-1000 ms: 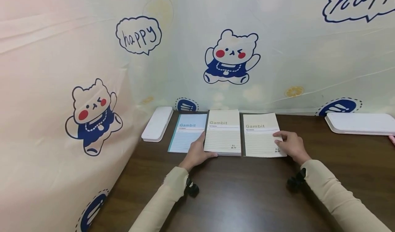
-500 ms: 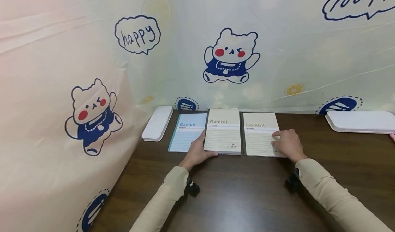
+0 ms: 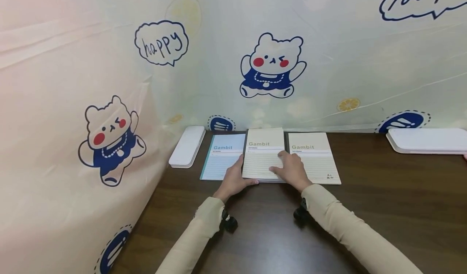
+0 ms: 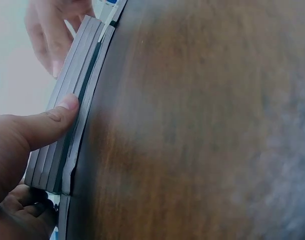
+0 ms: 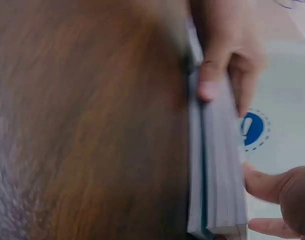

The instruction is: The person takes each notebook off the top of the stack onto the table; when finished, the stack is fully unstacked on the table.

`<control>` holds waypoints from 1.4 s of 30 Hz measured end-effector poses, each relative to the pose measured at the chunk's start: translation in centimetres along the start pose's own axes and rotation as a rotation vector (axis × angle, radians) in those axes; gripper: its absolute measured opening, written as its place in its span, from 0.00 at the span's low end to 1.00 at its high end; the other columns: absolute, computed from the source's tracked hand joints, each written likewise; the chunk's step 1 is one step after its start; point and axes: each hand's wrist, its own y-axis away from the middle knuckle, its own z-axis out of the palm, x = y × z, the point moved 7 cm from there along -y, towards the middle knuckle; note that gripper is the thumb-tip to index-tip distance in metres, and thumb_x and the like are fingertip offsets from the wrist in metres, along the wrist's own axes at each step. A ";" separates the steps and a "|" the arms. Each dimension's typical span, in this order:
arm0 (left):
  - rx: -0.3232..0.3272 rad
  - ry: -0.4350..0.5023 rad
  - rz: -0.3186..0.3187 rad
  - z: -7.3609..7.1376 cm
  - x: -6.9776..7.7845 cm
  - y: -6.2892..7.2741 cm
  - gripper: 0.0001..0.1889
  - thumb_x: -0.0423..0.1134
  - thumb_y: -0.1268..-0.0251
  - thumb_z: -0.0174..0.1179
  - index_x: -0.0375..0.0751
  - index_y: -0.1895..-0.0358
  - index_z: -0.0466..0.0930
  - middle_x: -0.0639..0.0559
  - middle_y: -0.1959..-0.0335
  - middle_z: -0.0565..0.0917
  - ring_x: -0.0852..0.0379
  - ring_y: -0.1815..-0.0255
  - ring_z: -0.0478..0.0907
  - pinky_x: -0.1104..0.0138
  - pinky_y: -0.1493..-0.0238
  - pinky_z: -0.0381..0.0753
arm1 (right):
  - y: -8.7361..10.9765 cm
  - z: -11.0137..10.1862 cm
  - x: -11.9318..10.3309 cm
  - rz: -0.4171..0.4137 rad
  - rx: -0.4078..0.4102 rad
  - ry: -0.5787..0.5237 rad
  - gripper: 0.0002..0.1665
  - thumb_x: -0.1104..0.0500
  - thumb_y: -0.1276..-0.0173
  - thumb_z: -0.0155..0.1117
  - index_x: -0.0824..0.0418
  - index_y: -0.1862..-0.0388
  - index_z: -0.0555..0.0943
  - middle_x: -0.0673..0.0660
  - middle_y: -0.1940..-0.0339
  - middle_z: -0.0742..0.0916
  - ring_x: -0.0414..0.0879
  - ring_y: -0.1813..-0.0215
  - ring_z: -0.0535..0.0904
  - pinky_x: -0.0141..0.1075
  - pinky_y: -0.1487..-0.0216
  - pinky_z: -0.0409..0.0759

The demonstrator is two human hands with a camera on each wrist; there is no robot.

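In the head view a stack of cream "Gambit" notebooks [image 3: 262,144] lies between a blue notebook [image 3: 224,152] on the left and a cream notebook [image 3: 313,152] on the right. My left hand [image 3: 233,180] holds the stack at its near left corner. Its thumb [image 4: 62,112] presses the near page edges, while the fingers lie at the left side, partly hidden. My right hand [image 3: 293,170] is over the stack's right side, fingers spread and slightly bent, thumb and index at the top cover. The right wrist view is blurred but shows the thick stacked edges [image 5: 222,165].
A white flat case [image 3: 187,146] lies at the back left of the dark wooden table [image 3: 262,225], and another white case [image 3: 427,140] at the back right. A printed curtain [image 3: 328,63] hangs right behind the notebooks and along the left side.
My right hand has left the right cream notebook and moved left to the middle stack. My left hand has stayed at the stack's corner.
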 end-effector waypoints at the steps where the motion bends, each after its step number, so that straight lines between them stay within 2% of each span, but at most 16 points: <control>1: 0.001 0.006 0.001 0.0 0.0 0.0 0.59 0.49 0.54 0.77 0.41 0.22 0.45 0.43 0.24 0.59 0.47 0.26 0.62 0.55 0.29 0.66 | 0.0 0.0 0.0 0.007 0.006 0.008 0.33 0.52 0.36 0.69 0.71 0.39 0.74 0.70 0.47 0.82 0.67 0.42 0.75 0.57 0.44 0.75; 4: 0.004 0.033 0.005 0.2 0.2 -0.2 0.58 0.48 0.55 0.77 0.44 0.23 0.46 0.46 0.24 0.61 0.48 0.27 0.64 0.55 0.29 0.66 | -0.1 -0.3 0.5 0.045 0.017 0.002 0.32 0.55 0.37 0.70 0.71 0.39 0.73 0.71 0.45 0.81 0.67 0.42 0.76 0.56 0.45 0.76; 7: 0.001 0.048 0.011 0.4 0.2 -0.3 0.57 0.48 0.55 0.77 0.46 0.23 0.48 0.49 0.25 0.62 0.50 0.27 0.64 0.55 0.28 0.65 | -0.2 -0.9 1.5 0.081 0.015 -0.017 0.29 0.57 0.37 0.69 0.69 0.41 0.74 0.70 0.47 0.82 0.61 0.49 0.78 0.52 0.50 0.78; 11: -0.008 0.038 0.015 0.9 0.3 -0.4 0.57 0.48 0.54 0.77 0.45 0.23 0.47 0.49 0.24 0.60 0.50 0.26 0.62 0.56 0.28 0.64 | -0.4 -1.6 3.4 0.154 -0.008 -0.159 0.21 0.59 0.35 0.65 0.65 0.44 0.78 0.67 0.54 0.81 0.53 0.61 0.75 0.42 0.64 0.76; 14: -0.016 0.035 0.008 1.2 0.3 -0.4 0.58 0.48 0.54 0.77 0.42 0.23 0.46 0.46 0.23 0.59 0.49 0.26 0.62 0.56 0.28 0.65 | -0.1 -2.7 4.8 0.199 0.004 -0.282 0.17 0.62 0.33 0.61 0.65 0.46 0.80 0.65 0.54 0.78 0.52 0.60 0.72 0.35 0.67 0.72; 17: -0.024 0.031 -0.003 1.4 0.2 -0.4 0.59 0.49 0.54 0.76 0.40 0.22 0.45 0.44 0.23 0.58 0.47 0.27 0.63 0.56 0.29 0.65 | 1.0 -4.7 6.5 0.202 0.050 -0.329 0.17 0.64 0.33 0.60 0.67 0.46 0.80 0.66 0.50 0.77 0.53 0.54 0.70 0.33 0.65 0.72; 19: -0.020 0.028 -0.007 1.4 0.1 -0.3 0.59 0.50 0.53 0.76 0.40 0.23 0.45 0.44 0.23 0.58 0.47 0.27 0.63 0.56 0.29 0.66 | 2.2 -6.6 7.9 0.190 0.095 -0.328 0.17 0.66 0.34 0.60 0.69 0.47 0.80 0.67 0.51 0.78 0.52 0.54 0.70 0.31 0.66 0.72; 25: 0.007 0.016 -0.024 0.4 -0.5 -0.1 0.58 0.50 0.54 0.76 0.42 0.22 0.46 0.46 0.23 0.59 0.48 0.26 0.62 0.55 0.28 0.64 | 6.0 -13.8 12.9 0.139 0.198 -0.259 0.18 0.67 0.34 0.62 0.75 0.47 0.78 0.64 0.59 0.78 0.37 0.69 0.71 0.28 0.76 0.72; 27: 0.017 0.012 -0.027 0.0 -0.6 -0.1 0.58 0.50 0.54 0.76 0.41 0.23 0.47 0.45 0.24 0.60 0.47 0.26 0.62 0.55 0.28 0.65 | 7.2 -16.0 14.6 0.159 0.207 -0.202 0.19 0.64 0.32 0.61 0.74 0.45 0.77 0.63 0.58 0.77 0.35 0.69 0.69 0.27 0.75 0.71; 30: 0.040 0.006 -0.023 -0.7 -0.8 0.0 0.59 0.50 0.56 0.77 0.39 0.23 0.48 0.44 0.25 0.62 0.47 0.27 0.64 0.54 0.29 0.66 | 8.6 -18.5 16.5 0.215 0.200 -0.144 0.22 0.60 0.29 0.58 0.72 0.42 0.75 0.63 0.53 0.75 0.40 0.62 0.67 0.25 0.72 0.70; 33: 0.052 0.005 -0.020 -1.0 -0.9 0.0 0.59 0.50 0.57 0.78 0.39 0.23 0.49 0.43 0.26 0.63 0.46 0.28 0.66 0.54 0.30 0.68 | 9.3 -20.0 17.8 0.264 0.190 -0.105 0.23 0.57 0.27 0.56 0.70 0.39 0.73 0.65 0.48 0.72 0.45 0.58 0.65 0.24 0.70 0.69; 35: 0.048 0.005 -0.022 -0.9 -0.8 0.0 0.59 0.50 0.56 0.77 0.38 0.23 0.48 0.42 0.25 0.62 0.46 0.28 0.65 0.54 0.30 0.68 | 9.4 -20.4 18.6 0.268 0.187 -0.093 0.24 0.56 0.27 0.56 0.70 0.40 0.74 0.66 0.47 0.72 0.47 0.57 0.64 0.24 0.70 0.69; 42: 0.010 0.017 -0.062 0.2 -0.6 -0.2 0.59 0.50 0.56 0.77 0.36 0.23 0.47 0.41 0.24 0.59 0.45 0.25 0.61 0.54 0.29 0.66 | 9.5 -19.3 21.4 0.304 0.126 -0.030 0.26 0.51 0.27 0.57 0.69 0.41 0.76 0.73 0.44 0.76 0.56 0.54 0.68 0.28 0.68 0.67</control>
